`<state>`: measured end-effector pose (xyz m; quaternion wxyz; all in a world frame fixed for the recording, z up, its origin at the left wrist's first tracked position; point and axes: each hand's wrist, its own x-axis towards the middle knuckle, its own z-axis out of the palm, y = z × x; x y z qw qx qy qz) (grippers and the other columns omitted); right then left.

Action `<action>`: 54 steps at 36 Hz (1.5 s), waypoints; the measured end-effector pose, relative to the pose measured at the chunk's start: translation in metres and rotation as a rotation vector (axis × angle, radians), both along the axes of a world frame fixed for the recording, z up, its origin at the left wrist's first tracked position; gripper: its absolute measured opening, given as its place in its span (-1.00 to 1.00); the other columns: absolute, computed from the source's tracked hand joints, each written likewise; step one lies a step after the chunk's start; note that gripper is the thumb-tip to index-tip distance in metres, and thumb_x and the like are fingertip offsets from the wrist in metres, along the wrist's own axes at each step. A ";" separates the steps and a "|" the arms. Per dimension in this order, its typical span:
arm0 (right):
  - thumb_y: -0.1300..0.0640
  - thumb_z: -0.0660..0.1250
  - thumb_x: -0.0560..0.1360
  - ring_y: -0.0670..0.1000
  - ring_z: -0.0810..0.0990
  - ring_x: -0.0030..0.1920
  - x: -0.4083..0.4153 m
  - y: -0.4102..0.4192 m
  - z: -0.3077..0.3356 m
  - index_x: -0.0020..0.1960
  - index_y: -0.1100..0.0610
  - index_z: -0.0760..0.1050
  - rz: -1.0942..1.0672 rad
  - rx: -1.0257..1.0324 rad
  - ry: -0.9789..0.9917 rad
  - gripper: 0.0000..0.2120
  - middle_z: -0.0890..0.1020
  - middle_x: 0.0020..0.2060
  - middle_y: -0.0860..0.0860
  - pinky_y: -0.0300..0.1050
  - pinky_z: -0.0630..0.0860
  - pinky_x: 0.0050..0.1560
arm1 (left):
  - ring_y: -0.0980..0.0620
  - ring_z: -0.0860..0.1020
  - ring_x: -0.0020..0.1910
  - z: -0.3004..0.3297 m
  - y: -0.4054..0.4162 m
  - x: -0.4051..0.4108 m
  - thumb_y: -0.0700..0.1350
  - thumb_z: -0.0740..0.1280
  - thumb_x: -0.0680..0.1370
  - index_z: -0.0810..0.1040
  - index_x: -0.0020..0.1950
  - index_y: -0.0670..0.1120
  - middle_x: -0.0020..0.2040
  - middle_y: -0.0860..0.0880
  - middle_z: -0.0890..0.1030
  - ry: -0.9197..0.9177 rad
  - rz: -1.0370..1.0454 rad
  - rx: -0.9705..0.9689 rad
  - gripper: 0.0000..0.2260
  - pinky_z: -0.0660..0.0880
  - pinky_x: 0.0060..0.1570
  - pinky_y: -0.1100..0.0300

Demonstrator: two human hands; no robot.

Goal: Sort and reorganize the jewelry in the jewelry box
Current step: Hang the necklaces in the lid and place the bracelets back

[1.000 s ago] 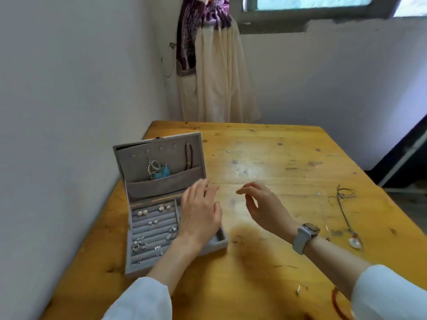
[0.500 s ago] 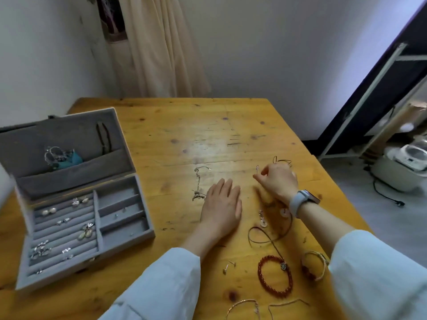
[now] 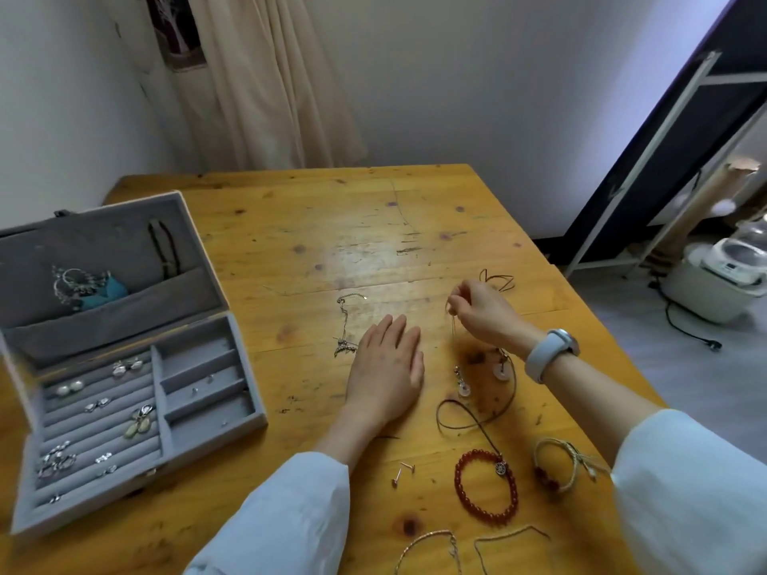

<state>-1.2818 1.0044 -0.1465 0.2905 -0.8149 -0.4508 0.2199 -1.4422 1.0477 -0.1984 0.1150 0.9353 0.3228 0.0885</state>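
Jewelry box point(image 3: 174, 412), grey and velvet-lined, sits open at the left edge of the wooden bench point(image 3: 315, 242), its lid propped upright at the far side. The lid pocket holds a silver and turquoise piece point(image 3: 85, 286) and a dark cord point(image 3: 164, 253). In the tray, the ridged rows on the left carry several earrings and rings, and the compartments on the right hold a few tiny studs.

The left hand point(image 3: 384, 371) lies flat on the bench right of the box, fingers straight and together, gripping nothing; a silver chain point(image 3: 346, 325) lies just beside its fingertips. The right hand point(image 3: 483, 313), with a pale watch point(image 3: 550, 352) on its wrist, is raised farther right, its thumb and fingers pinching the top of a thin chain necklace point(image 3: 454, 325) that hangs down to a small pendant point(image 3: 461, 381) on the bench.

Near the person lie a dark cord necklace point(image 3: 473, 417), a red bead bracelet point(image 3: 485, 485), a woven bracelet point(image 3: 560, 464), two ear studs point(image 3: 400, 473) and two thin chains at the near edge.
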 end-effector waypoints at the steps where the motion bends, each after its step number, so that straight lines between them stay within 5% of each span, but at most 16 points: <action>1: 0.19 0.13 0.56 -0.01 0.47 -0.23 -0.002 -0.002 0.007 -0.12 0.16 0.39 0.013 0.036 0.039 -0.88 0.53 -0.26 0.01 -0.16 0.33 -0.27 | 0.02 0.02 0.49 0.000 0.000 -0.001 0.03 0.01 0.62 0.19 0.47 -0.01 0.51 -0.02 0.15 -0.009 0.002 -0.008 -0.58 -0.15 0.44 0.14; 5: 0.21 0.18 0.55 -0.09 0.46 -0.32 -0.010 -0.010 0.033 -0.19 0.09 0.40 0.091 0.132 0.070 -0.85 0.52 -0.35 -0.04 -0.19 0.37 -0.27 | 0.02 0.10 0.48 0.001 0.006 -0.002 -0.01 0.13 0.59 0.33 0.40 -0.03 0.46 -0.01 0.26 -0.107 0.000 -0.158 -0.62 -0.09 0.43 0.16; 10: 0.30 0.24 0.51 -0.15 0.50 -0.37 -0.029 -0.014 0.063 -0.19 0.06 0.44 0.206 0.267 0.182 -0.82 0.55 -0.37 -0.02 -0.27 0.43 -0.26 | 0.05 0.43 0.24 0.033 0.008 -0.012 -0.18 0.26 0.54 0.46 0.29 -0.07 0.29 -0.03 0.48 -0.507 0.127 -0.755 -0.68 0.31 0.23 0.26; 14: 0.34 0.27 0.48 -0.14 0.53 -0.34 -0.050 -0.014 0.084 -0.13 0.13 0.50 0.302 0.368 0.218 -0.87 0.56 -0.34 0.02 -0.28 0.50 -0.24 | 0.12 0.46 0.24 0.059 0.007 -0.036 -0.20 0.31 0.53 0.44 0.32 -0.05 0.25 0.04 0.51 -0.671 0.055 -0.930 -0.64 0.42 0.12 0.33; 20: 0.37 0.32 0.44 -0.06 0.57 -0.32 -0.088 -0.011 0.103 -0.13 0.16 0.54 0.431 0.482 0.123 -0.86 0.59 -0.34 0.01 -0.18 0.57 -0.18 | 0.19 0.56 0.09 0.088 -0.001 -0.076 -0.11 0.37 0.48 0.53 0.15 0.05 0.07 0.05 0.64 -0.831 0.070 -0.929 -0.75 0.49 0.08 0.30; 27: 0.39 0.34 0.42 -0.05 0.59 -0.32 -0.128 -0.009 0.105 -0.12 0.24 0.56 0.496 0.525 0.123 -0.90 0.60 -0.34 0.04 -0.20 0.56 -0.20 | 0.07 0.62 -0.16 0.100 -0.008 -0.129 -0.20 0.38 0.45 0.64 -0.08 -0.10 -0.19 -0.06 0.68 -0.927 0.137 -0.931 -0.92 0.50 -0.10 0.31; 32: 0.40 0.34 0.42 0.05 0.61 -0.30 -0.152 -0.007 0.109 -0.12 0.29 0.56 0.553 0.545 0.119 -0.93 0.61 -0.34 0.11 -0.11 0.59 -0.19 | 0.11 0.60 -0.12 0.105 -0.006 -0.153 -0.12 0.40 0.44 0.63 -0.01 -0.05 -0.15 0.03 0.67 -0.862 0.137 -0.882 -0.86 0.51 -0.06 0.31; 37: 0.38 0.35 0.42 -0.08 0.61 -0.33 -0.165 -0.004 0.114 -0.13 0.25 0.57 0.594 0.553 0.084 -0.92 0.61 -0.35 0.02 -0.34 0.52 -0.18 | 0.15 0.58 -0.21 0.111 -0.003 -0.166 -0.14 0.38 0.46 0.62 -0.10 -0.08 -0.24 0.00 0.63 -0.850 0.154 -0.829 -0.94 0.48 -0.11 0.35; 54: 0.32 0.37 0.43 -0.15 0.62 -0.21 -0.173 0.006 0.103 -0.08 0.23 0.61 0.514 0.551 -0.073 -0.91 0.66 -0.27 0.06 -0.43 0.51 -0.16 | 0.13 0.63 -0.23 0.135 0.022 -0.200 -0.27 0.40 0.45 0.62 -0.10 -0.12 -0.19 -0.06 0.67 -0.793 0.213 -0.737 -0.91 0.56 -0.11 0.30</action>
